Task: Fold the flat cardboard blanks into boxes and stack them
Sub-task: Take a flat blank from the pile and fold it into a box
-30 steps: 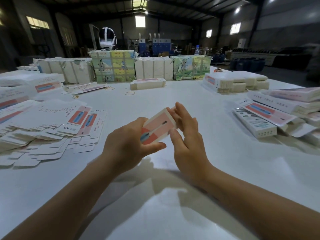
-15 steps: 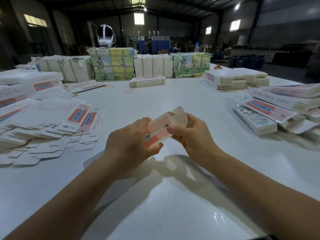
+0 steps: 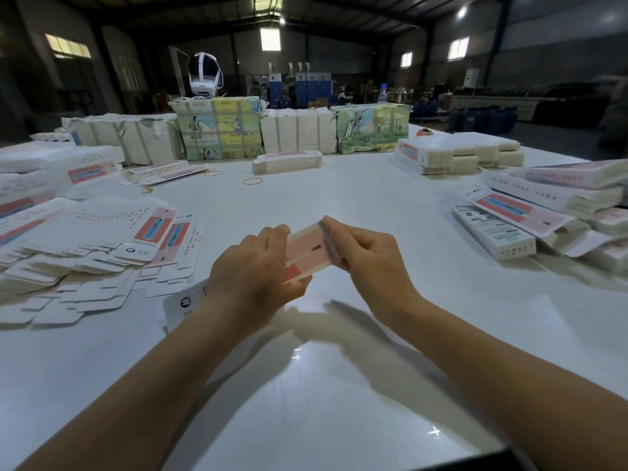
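Both hands, the left hand (image 3: 253, 266) and right hand (image 3: 365, 256), are gripping one box (image 3: 307, 251) above the tabletop (image 3: 339, 385) centre; squeezing risks crushing it, spoiling stacking at 3 o'clock.

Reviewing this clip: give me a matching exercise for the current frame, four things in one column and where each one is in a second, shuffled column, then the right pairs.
Things:
1. pink box
2. flat blanks
3. rubber band
4. headset

Places:
A. on top of the green bundle at the far side
B. spread over the table's left side
C. between the left hand and right hand
D. lying on the table near a long closed box

Pairs: 1-C, 2-B, 3-D, 4-A
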